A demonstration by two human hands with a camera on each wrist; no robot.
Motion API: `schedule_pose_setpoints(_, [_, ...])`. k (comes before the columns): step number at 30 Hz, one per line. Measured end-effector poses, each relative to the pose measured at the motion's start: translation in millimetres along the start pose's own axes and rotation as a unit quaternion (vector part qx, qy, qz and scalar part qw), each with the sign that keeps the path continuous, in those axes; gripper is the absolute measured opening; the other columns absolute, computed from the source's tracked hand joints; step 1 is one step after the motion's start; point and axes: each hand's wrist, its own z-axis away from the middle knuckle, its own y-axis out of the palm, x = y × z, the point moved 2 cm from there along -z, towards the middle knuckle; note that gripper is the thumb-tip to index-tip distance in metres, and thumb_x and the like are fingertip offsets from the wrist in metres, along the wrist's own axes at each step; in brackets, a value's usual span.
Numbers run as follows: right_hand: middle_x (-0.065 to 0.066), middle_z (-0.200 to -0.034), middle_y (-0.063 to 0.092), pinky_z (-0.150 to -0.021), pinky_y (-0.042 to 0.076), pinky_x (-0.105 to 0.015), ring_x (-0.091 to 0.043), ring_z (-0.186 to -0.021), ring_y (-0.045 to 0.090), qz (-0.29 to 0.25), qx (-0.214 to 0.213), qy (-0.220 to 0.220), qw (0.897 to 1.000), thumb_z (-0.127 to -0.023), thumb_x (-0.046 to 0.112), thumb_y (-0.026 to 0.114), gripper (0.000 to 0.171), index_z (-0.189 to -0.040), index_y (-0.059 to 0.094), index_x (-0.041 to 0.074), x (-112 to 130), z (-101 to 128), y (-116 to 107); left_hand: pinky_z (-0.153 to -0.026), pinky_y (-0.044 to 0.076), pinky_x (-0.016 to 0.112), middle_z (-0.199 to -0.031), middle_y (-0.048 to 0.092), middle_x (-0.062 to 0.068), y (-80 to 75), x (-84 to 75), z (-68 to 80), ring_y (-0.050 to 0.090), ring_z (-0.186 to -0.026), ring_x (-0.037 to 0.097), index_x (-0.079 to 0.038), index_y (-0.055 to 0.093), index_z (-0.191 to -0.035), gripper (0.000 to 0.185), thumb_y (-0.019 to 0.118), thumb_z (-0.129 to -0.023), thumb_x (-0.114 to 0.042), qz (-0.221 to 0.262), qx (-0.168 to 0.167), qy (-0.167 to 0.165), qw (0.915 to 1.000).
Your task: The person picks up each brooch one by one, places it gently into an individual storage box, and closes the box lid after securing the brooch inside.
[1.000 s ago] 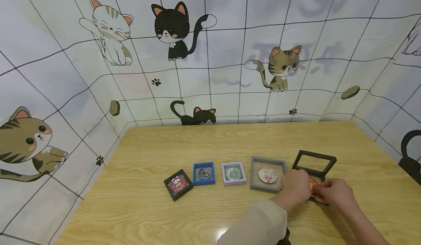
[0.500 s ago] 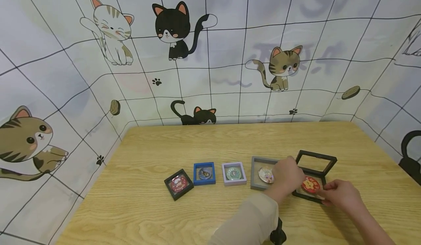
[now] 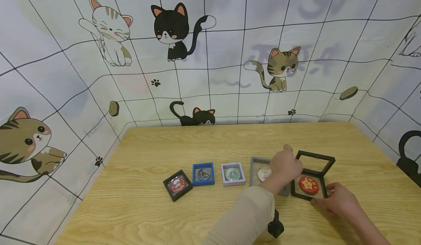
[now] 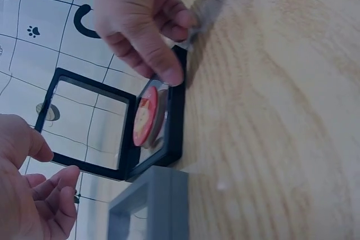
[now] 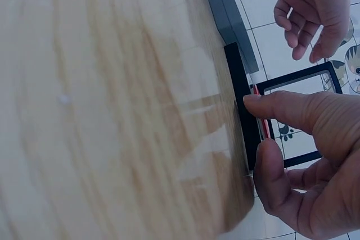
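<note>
A black hinged display frame (image 3: 292, 191) lies at the right of the table, its lid (image 3: 316, 154) raised at the back. On its clear film rests a round red badge (image 3: 308, 185) with a yellow star-like pattern. My right hand (image 3: 342, 201) holds the frame's front right corner, thumb at the front edge and fingers curled by the side. My left hand (image 3: 284, 167) hovers over the grey display frame (image 3: 255, 161), partly covering it. In the left wrist view, the left hand's fingertips (image 4: 45, 153) are right at the lid's edge, fingers loosely bent.
Left of the grey frame stand a lilac frame (image 3: 244, 181), a blue frame (image 3: 194, 182) and a small black frame (image 3: 188, 191) turned at an angle, each with a round badge inside. The wooden table (image 3: 148, 215) meets a cat-patterned cloth wall (image 3: 227, 80) behind.
My left hand has moved left and back, off the black frame's base toward its lid. My right hand has let go of the red badge and shifted to the frame's front corner.
</note>
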Motion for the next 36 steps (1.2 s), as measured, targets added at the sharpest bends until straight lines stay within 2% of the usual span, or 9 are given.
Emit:
schedule_pose_setpoints(6, [-0.021,-0.083,0.052,-0.053,0.048,-0.031,-0.014,-0.056,0.056,-0.024,0.003,0.011,1.000,-0.066,0.031,0.079,0.085,-0.111,0.031,-0.022,-1.9,0.0,3.7,-0.036,0.026,0.022,-0.051,0.043,-0.007,-3.9,-1.5,-0.6,0.031,-0.040,0.007,-0.028,0.049,-0.121,0.044,0.056,-0.079,-0.018,-0.004,0.032,0.052,0.9981])
schedule_pose_setpoints(10, [-0.018,-0.081,0.052,-0.053,0.049,-0.030,-0.013,-0.057,0.057,-0.025,0.002,0.011,1.000,-0.065,0.029,0.080,0.085,-0.112,0.031,-0.022,-3.0,-1.1,4.4,-0.037,0.028,0.020,-0.055,0.047,-0.009,-3.9,-1.1,-0.2,0.034,-0.040,0.006,-0.031,0.051,-0.122,0.044,0.056,-0.080,-0.018,-0.012,0.035,0.075,0.9965])
schedule_pose_setpoints(15, [-0.019,-0.081,0.051,-0.053,0.050,-0.030,-0.014,-0.057,0.057,-0.036,0.002,0.011,0.999,-0.064,0.030,0.080,0.087,-0.112,0.030,-0.022,-5.0,-1.0,4.9,-0.039,0.030,0.018,-0.062,0.053,-0.010,-3.1,-0.1,0.0,0.034,-0.041,0.005,-0.028,0.053,-0.121,0.040,0.055,-0.083,-0.020,-0.014,0.034,0.093,0.9950])
schedule_pose_setpoints(21, [-0.018,-0.079,0.051,-0.053,0.050,-0.031,-0.014,-0.056,0.058,-0.054,0.004,0.012,0.998,-0.065,0.029,0.080,0.085,-0.111,0.029,-0.021,-5.9,-0.8,5.5,-0.044,0.031,0.015,-0.071,0.057,-0.009,-4.8,0.4,1.1,0.040,-0.050,0.004,-0.021,0.058,-0.115,0.032,0.055,-0.084,-0.026,0.008,0.028,0.108,0.9937])
schedule_pose_setpoints(29, [-0.018,-0.080,0.053,-0.053,0.050,-0.032,-0.016,-0.057,0.060,-0.054,0.007,0.002,0.999,-0.065,0.032,0.080,0.089,-0.112,0.027,-0.022,-7.4,-1.3,5.9,-0.053,0.036,0.010,-0.080,0.064,-0.012,-6.8,-1.3,5.6,0.053,-0.064,-0.002,-0.020,0.064,-0.105,0.031,0.051,-0.089,-0.043,-0.026,-0.001,0.134,0.9907])
schedule_pose_setpoints(36, [-0.014,-0.077,0.053,-0.052,0.048,-0.032,-0.016,-0.056,0.059,-0.050,0.004,-0.003,0.999,-0.065,0.033,0.079,0.090,-0.113,0.026,-0.022,-7.8,-0.7,6.6,-0.047,0.032,0.012,-0.071,0.060,-0.011,-5.5,-2.0,9.1,0.045,-0.051,-0.001,-0.019,0.063,-0.089,0.033,0.045,-0.091,-0.046,-0.040,0.017,0.135,0.9898])
